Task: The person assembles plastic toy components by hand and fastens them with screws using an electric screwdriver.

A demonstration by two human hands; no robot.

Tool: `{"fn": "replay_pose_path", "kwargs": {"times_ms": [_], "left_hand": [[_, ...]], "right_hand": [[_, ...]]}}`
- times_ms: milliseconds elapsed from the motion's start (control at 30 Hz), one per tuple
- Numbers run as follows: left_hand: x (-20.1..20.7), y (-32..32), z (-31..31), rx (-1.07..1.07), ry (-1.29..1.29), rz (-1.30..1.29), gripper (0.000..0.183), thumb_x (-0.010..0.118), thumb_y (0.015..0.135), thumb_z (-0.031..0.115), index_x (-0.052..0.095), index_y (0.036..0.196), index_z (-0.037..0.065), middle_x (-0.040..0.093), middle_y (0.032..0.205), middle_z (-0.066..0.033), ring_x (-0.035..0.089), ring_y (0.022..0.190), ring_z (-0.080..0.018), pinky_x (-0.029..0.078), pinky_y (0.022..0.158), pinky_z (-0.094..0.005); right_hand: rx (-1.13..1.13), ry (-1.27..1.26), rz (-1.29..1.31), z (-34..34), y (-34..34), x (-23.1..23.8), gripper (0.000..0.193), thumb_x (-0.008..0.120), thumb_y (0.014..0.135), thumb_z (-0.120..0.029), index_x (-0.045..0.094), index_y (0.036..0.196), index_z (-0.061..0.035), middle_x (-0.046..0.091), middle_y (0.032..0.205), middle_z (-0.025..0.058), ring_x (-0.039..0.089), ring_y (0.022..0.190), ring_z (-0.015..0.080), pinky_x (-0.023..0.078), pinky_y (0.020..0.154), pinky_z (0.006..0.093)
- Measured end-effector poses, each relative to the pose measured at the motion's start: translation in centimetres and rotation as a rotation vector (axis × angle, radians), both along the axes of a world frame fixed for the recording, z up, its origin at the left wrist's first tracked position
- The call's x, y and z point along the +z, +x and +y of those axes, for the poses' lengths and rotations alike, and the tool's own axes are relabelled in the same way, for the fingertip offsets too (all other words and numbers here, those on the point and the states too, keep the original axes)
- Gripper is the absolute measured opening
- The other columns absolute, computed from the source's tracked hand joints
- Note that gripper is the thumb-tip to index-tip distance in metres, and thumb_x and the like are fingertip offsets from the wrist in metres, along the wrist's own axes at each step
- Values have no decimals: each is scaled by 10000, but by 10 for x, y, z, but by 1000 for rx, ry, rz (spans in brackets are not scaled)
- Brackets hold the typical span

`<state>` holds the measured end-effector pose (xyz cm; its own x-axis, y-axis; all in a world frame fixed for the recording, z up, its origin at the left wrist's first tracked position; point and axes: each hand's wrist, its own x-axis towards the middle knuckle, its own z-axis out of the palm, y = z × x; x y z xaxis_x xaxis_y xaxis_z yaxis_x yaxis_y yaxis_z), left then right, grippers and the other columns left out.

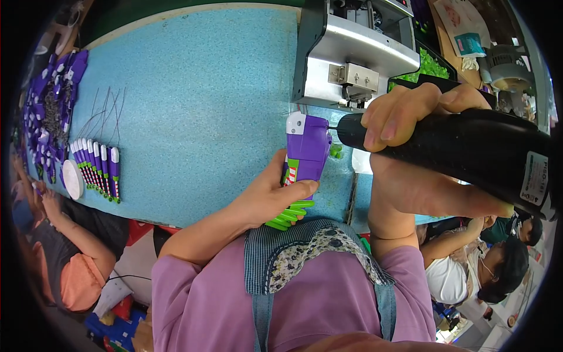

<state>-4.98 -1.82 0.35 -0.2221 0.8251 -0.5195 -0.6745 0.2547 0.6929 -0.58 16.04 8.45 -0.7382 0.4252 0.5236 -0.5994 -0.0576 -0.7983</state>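
My left hand (267,198) is closed round a purple toy arm (312,144) with a white end, a red-and-white striped band and green fingers. A black electric screwdriver (469,144) fills my right hand (404,120), its body lying nearly level. The thin bit of the screwdriver meets the right edge of the purple housing, close to the white end; whether it sits in a screw I cannot tell. Small green pieces (336,151) lie just under the screwdriver's nose.
Beyond my hands stands a silver-and-black machine (360,50) on the blue table (193,76). Left of me are a row of similar toy parts (99,167) with thin wires, a white round piece (72,179) and a purple pile (44,117). A tray of green pieces (431,66) stands at the right. Other people sit on both sides.
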Motion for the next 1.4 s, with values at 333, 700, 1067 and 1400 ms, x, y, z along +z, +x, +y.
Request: {"fn": "replay_pose_path", "kwargs": {"times_ms": [333,700,1067,1400], "left_hand": [[8,-8,3,-45,-63,-168,574,639,857,174,309,1299,14,581,1064,-118,574,849,-141,517,685,-300],[7,-5,4,22,-55,-153,506,632,855,162,341,1252,45,576,1101,-102,573,813,-123,532,600,-300],[5,-2,1,25,-49,-62,531,589,869,156,330,1320,48,572,1166,-131,595,737,-146,525,575,-300],[5,-8,5,12,-14,-121,552,632,857,161,327,1300,42,571,1110,-102,566,860,-131,516,669,-299]], "right_hand": [[33,9,46,33,-4,13,994,364,675,-887,459,1222,-62,547,769,129,508,587,217,395,619,355],[1,1,34,8,7,3,998,350,683,-883,433,1191,-28,550,730,128,523,566,200,427,528,292],[-49,-233,62,-4,-2,-16,979,398,659,-884,439,1138,-32,553,699,127,512,520,193,435,499,312],[30,-106,44,29,-5,8,1014,365,646,-907,461,1204,-66,559,797,117,496,596,206,404,580,321]]}}
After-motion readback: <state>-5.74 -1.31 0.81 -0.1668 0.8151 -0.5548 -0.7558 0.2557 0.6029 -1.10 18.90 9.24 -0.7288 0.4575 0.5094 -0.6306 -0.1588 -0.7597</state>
